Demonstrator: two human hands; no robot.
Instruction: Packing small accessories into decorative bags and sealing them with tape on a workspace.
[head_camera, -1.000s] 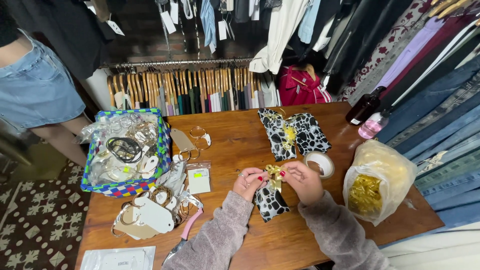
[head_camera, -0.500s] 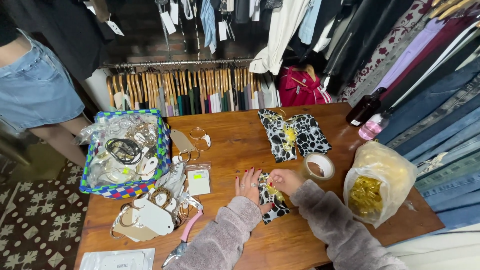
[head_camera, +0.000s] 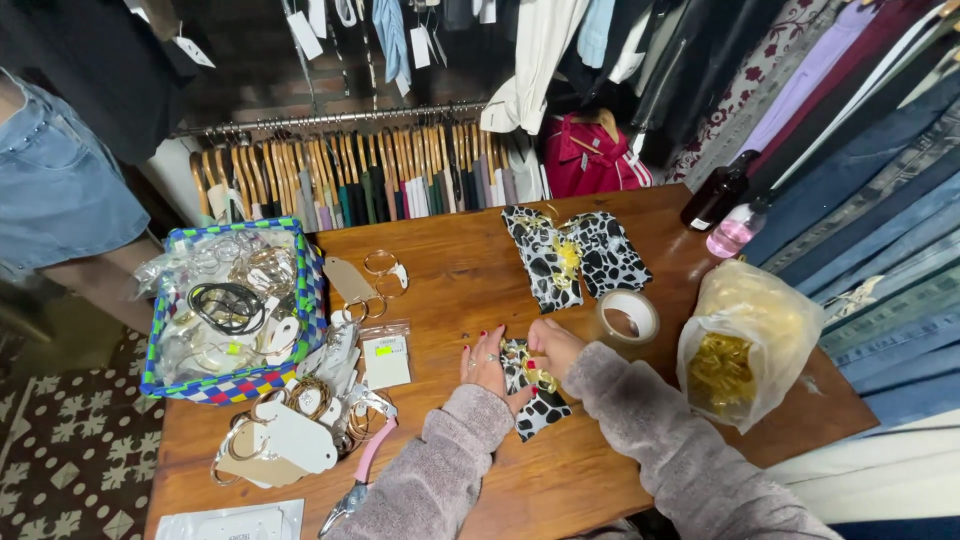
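Observation:
A small black-and-white spotted pouch (head_camera: 532, 408) with a gold ribbon lies on the wooden table (head_camera: 460, 270) right in front of me. My left hand (head_camera: 486, 364) rests flat against its left edge, fingers spread. Over the pouch's top, my right hand (head_camera: 548, 348) pinches the gold ribbon. Both arms wear fuzzy grey sleeves. Two more spotted pouches (head_camera: 572, 256) tied with gold ribbon lie further back on the table.
A roll of clear tape (head_camera: 627, 318) sits right of my hands, beside a plastic bag of gold ribbon (head_camera: 742, 345). A woven basket of jewellery (head_camera: 234, 312), loose bangles, tags and pink-handled scissors (head_camera: 362, 473) fill the left. Two bottles (head_camera: 722, 205) stand back right. Another person stands far left.
My hands came down with the pouch from a raised pinch to the tabletop. The left hand opened flat beside it while the right stayed on the ribbon.

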